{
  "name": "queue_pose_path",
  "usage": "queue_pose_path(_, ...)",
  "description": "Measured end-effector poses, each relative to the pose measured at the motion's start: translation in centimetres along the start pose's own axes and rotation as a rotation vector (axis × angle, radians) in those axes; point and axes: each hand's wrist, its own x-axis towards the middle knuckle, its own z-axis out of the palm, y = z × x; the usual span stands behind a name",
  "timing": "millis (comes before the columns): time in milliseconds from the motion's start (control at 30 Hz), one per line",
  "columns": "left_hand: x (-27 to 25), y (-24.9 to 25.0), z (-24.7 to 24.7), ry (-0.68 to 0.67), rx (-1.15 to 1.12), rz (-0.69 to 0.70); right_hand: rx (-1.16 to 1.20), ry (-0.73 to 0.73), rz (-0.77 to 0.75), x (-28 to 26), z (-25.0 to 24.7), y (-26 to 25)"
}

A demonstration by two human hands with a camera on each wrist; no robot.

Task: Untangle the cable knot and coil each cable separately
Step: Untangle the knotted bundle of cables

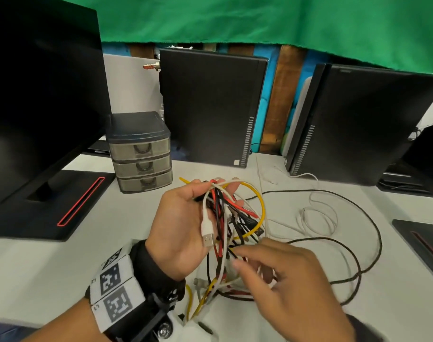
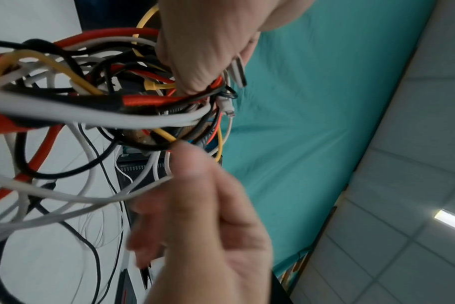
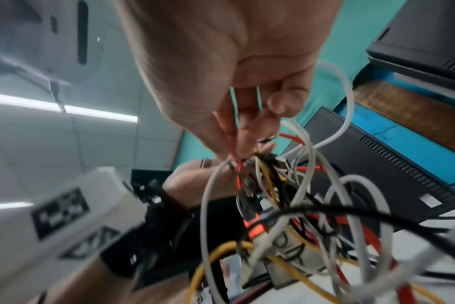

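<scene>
Tangled cable knot hides right hand fingertips.

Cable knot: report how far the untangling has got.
Done: nothing coiled; a thin white cable and a black cable lie loose on the table. In hand: left hand holds the cable knot; right hand picks at strands. Left: separating and coiling everything.

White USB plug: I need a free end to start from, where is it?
In the head view, the white USB plug hangs over the left hand's palm, left of the tangled cable knot.
</scene>
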Motion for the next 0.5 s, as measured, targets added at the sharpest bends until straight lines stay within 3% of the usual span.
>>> queue_pose_path(100, -0.5, -0.9, 0.1, -0.051, -0.024, -0.035, -0.148, -0.065, 0.027, -0.3, 1.5, 0.5)
queue_pose_path(267, -1.1, -1.7, 0.0, -0.081, -0.063, -0.021, -0.121, 0.061, 0.039, -0.9, 2.6, 0.8)
queue_pose_path(400, -1.4, -2.3, 0.8, -0.090, 0.010, 0.131, 0.007, 0.168, 0.018, -0.9, 3.1, 0.7)
queue_pose_path(500, -1.7, -3.1, 1.7, -0.057, 0.051, 0.270, 0.095, 0.158, 0.016, -0.5, 3.1, 1.1)
